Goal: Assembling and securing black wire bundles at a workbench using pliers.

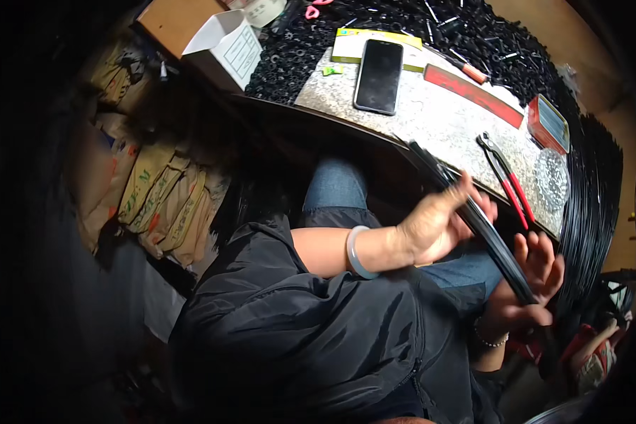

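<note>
A bundle of thin black strips or rods (489, 239) slants across my lap, its upper end close to the worktop edge. My left hand (431, 225) holds it around the middle, thumb over the top and fingers behind. Lower down, the bundle lies across the palm of my right hand (533, 279), with the thumb over it and the other fingers raised and apart. Blur hides the bundle's lower end. Pincers with red handles (490, 145) lie on the worktop (431, 120), just beyond my hands.
A black phone (379, 76), a yellow box (346, 48), a red bar (473, 95), a red-rimmed tin (548, 124) and a clear dish (552, 178) sit on the worktop. Small black parts (290, 63) heap behind. Long black strips (593, 191) hang at right; sacks (166, 198) lie at left.
</note>
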The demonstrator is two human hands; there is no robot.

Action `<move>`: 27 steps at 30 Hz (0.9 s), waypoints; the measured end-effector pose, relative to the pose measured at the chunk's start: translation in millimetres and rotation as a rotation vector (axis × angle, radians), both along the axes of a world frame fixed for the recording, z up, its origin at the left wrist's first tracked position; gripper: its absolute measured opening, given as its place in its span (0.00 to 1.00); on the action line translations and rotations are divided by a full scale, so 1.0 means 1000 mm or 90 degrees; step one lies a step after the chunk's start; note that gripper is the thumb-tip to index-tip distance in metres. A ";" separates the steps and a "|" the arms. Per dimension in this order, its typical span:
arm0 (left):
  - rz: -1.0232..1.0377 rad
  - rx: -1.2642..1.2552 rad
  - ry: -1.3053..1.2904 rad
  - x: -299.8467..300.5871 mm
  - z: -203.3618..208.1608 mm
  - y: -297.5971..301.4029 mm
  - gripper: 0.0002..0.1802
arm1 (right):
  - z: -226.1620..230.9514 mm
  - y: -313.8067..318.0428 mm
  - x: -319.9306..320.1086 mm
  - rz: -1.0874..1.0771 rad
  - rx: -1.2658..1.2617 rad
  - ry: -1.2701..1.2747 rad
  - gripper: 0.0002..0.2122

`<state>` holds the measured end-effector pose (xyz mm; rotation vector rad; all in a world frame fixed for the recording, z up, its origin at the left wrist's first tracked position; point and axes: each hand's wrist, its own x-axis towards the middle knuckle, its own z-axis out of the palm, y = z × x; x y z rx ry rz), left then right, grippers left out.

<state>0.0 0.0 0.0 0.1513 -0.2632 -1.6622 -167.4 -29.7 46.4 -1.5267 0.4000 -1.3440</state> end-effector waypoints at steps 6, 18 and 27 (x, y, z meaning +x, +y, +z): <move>-0.064 -0.010 -0.685 0.079 0.017 0.027 0.13 | -0.016 -0.012 0.014 0.127 0.140 -0.078 0.22; 0.756 0.185 -1.762 0.361 -0.034 0.008 0.15 | -0.108 -0.013 0.056 0.151 0.305 0.076 0.09; 0.661 0.150 -1.792 0.345 -0.022 -0.003 0.08 | -0.052 -0.030 0.046 0.144 0.196 0.012 0.09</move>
